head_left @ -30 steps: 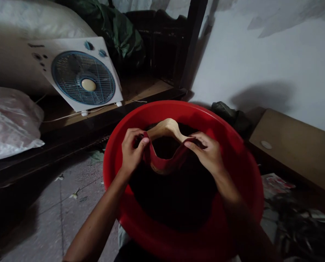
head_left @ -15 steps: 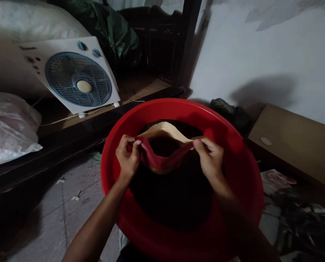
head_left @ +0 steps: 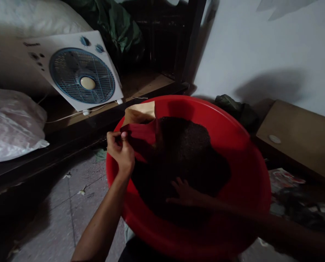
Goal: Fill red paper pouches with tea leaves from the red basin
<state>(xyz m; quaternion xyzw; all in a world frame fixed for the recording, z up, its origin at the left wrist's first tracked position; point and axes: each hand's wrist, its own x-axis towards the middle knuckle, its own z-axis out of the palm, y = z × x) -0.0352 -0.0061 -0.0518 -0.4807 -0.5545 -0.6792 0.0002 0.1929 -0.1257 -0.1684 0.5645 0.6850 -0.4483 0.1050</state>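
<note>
Technician: State the position of each of your hands.
Operator's guide: Your left hand (head_left: 121, 154) is closed in a pinch, thumb against fingers, on the near left edge of the red paper bag (head_left: 143, 140); your right hand (head_left: 183, 193) is open, fingers spread, with no object visible in its grasp; whether it touches the dark granular material (head_left: 191, 142) below it, you cannot tell in this shadow.
Technician: And the bag?
Operator's guide: It stands at the left side of the red plastic basin (head_left: 246, 174), mouth open, tan inner face showing; its lower part is lost in the dark; the granular material covers the basin's bottom beside it.
Technician: Surroundings?
Operator's guide: Beyond the basin to your left, a white box fan (head_left: 87, 83) sits tilted on a ledge (head_left: 162, 80); a tan board (head_left: 301, 138) lies to your right.
</note>
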